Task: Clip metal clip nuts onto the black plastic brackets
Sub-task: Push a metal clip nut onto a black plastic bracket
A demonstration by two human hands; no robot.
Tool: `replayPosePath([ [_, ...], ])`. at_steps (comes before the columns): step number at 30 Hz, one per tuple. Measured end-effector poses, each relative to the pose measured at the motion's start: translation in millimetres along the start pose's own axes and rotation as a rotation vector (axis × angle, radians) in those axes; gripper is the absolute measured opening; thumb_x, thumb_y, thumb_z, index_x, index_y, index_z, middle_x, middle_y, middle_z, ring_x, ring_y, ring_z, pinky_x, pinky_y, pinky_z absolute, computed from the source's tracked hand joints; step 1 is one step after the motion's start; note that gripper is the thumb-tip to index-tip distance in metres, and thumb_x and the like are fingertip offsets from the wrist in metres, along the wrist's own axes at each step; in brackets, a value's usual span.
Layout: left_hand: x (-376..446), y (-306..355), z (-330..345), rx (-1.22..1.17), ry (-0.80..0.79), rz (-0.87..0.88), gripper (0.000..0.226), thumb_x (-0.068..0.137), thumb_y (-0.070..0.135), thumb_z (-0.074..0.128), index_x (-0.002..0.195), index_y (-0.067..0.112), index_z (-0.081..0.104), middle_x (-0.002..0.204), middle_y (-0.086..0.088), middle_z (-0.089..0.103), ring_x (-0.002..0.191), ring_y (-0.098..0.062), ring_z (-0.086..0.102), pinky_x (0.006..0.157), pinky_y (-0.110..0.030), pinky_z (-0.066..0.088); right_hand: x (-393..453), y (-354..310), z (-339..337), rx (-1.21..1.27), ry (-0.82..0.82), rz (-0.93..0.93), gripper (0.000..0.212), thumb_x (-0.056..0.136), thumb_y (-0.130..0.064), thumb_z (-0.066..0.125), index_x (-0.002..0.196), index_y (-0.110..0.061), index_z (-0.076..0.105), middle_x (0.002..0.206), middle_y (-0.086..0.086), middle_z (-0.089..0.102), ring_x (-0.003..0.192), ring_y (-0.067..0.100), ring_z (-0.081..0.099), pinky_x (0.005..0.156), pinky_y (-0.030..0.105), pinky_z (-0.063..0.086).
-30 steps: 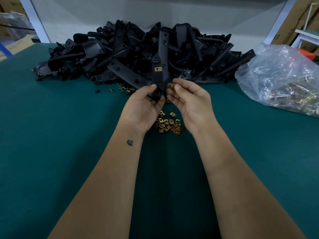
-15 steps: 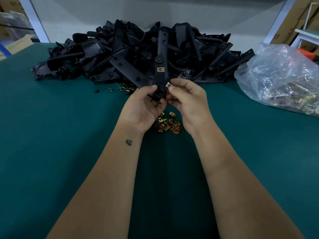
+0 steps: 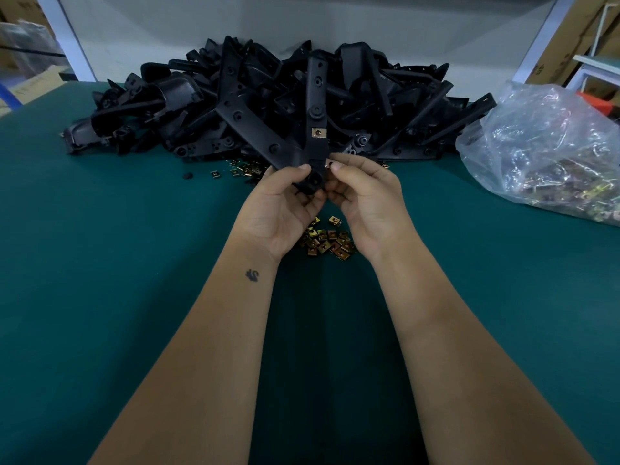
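A black V-shaped plastic bracket (image 3: 313, 95) is held up over the table, its lower joint gripped by my left hand (image 3: 281, 209). One brass clip nut (image 3: 318, 132) sits clipped on its upright arm. My right hand (image 3: 364, 203) pinches a second clip nut (image 3: 329, 162) against the bracket's right edge near the joint. Under my hands lies a small heap of loose brass clip nuts (image 3: 327, 243) on the green table (image 3: 117, 263).
A big pile of black brackets (image 3: 208, 105) fills the back of the table. A few loose clip nuts (image 3: 241, 169) lie in front of it. A clear plastic bag of clip nuts (image 3: 550, 149) sits at the right. Cardboard boxes stand beyond the table.
My right hand has brought the clip nut left onto the bracket's edge. The bracket has tilted slightly; my left hand keeps its grip.
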State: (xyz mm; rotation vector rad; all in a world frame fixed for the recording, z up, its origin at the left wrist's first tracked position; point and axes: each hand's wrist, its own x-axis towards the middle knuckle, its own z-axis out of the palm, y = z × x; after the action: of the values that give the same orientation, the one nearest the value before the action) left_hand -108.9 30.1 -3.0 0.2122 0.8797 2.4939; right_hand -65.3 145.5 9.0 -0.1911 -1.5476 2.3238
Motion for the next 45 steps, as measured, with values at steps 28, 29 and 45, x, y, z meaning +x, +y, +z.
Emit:
replayPosePath([
  [28,4,-8,0,0.347,-0.061,0.114,0.048,0.097,-0.005,0.052,0.140,0.010,0.036,0.122,-0.006,0.066,0.114,-0.020,0.063,0.101,-0.032,0.051,3,6,-1,0.066,0.123,-0.013,0.022,0.084,0.007,0.066,0.100,-0.008,0.063,0.079,0.004,0.064,0.076,0.011,0.063,0.075,0.023,0.051],
  [29,5,-9,0,0.367,-0.063,0.118,0.049,0.097,-0.005,0.052,0.140,0.011,0.035,0.121,-0.005,0.066,0.113,-0.018,0.064,0.100,-0.031,0.052,3,7,-1,0.065,0.121,-0.010,0.023,0.084,0.007,0.066,0.101,-0.007,0.063,0.080,0.004,0.064,0.078,0.012,0.063,0.077,0.024,0.052],
  [45,10,-9,3,0.112,0.035,0.154,0.028,0.099,-0.007,0.045,0.121,0.011,0.045,0.110,-0.010,0.067,0.100,-0.021,0.067,0.091,-0.033,0.057,-2,9,12,-0.354,0.184,-0.274,0.009,0.090,-0.015,0.068,0.081,-0.014,0.069,0.072,-0.012,0.067,0.069,-0.004,0.061,0.066,0.012,0.047],
])
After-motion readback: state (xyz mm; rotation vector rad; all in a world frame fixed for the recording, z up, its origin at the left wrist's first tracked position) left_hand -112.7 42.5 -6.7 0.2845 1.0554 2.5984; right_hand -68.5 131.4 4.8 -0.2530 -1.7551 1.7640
